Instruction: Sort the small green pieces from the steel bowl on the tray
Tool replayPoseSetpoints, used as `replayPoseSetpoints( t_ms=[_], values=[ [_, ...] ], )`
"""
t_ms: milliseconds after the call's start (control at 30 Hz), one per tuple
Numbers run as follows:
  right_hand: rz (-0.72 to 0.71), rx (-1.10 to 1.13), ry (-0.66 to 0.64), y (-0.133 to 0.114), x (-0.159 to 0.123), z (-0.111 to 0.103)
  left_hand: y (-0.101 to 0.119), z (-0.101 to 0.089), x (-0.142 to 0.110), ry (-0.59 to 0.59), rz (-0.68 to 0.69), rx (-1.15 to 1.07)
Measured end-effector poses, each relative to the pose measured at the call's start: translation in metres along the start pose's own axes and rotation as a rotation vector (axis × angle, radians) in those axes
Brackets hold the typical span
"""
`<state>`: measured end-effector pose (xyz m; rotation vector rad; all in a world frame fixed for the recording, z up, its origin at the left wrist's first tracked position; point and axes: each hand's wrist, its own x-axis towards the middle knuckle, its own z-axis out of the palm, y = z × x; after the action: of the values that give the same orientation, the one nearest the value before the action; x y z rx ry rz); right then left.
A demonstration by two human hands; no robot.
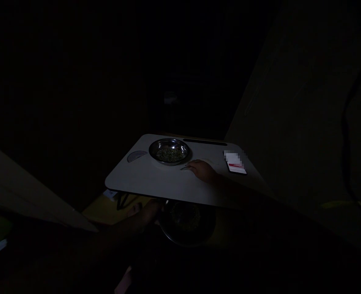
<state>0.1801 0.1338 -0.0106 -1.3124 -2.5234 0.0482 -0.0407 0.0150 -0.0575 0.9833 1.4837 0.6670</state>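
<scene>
The scene is very dark. My right hand (201, 169) rests on a small white lap table (156, 179), fingers stretched toward a steel bowl (169, 151) that holds greenish grains. The fingertips lie just beside the bowl's rim and hold nothing. My left hand (143, 212) is below the table's front edge, gripping the rim of a dark round plate (188, 224) with more grains on it. Its fingers are partly hidden in shadow.
A white and red card or packet (236, 165) lies at the table's right side. A round recess (137, 155) sits left of the bowl, a long slot (205, 141) at the far edge. Yellowish floor (102, 209) shows under the table.
</scene>
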Motion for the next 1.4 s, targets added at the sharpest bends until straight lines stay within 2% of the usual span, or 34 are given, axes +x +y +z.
replayPoseSetpoints(
  t_ms=[133, 533, 767, 1100, 1267, 1400],
  values=[
    [-0.067, 0.037, 0.022, 0.003, -0.003, 0.000, -0.002, 0.000, 0.002, -0.009, 0.025, 0.018],
    [-0.167, 0.087, -0.034, 0.005, -0.018, -0.006, -0.003, 0.002, 0.007, 0.023, 0.037, 0.043],
    [-0.180, 0.072, -0.029, 0.002, -0.026, -0.010, 0.007, 0.006, 0.001, -0.053, 0.015, 0.012],
    [-0.015, -0.119, 0.090, -0.015, -0.041, -0.029, 0.015, 0.007, -0.005, -0.076, 0.035, 0.061],
    [-0.077, -0.054, 0.050, -0.035, -0.053, -0.019, 0.013, 0.008, -0.004, -0.123, 0.061, -0.026],
    [-0.099, -0.021, 0.033, -0.042, -0.049, -0.016, 0.012, 0.007, -0.003, -0.122, 0.053, -0.014]
  ],
)
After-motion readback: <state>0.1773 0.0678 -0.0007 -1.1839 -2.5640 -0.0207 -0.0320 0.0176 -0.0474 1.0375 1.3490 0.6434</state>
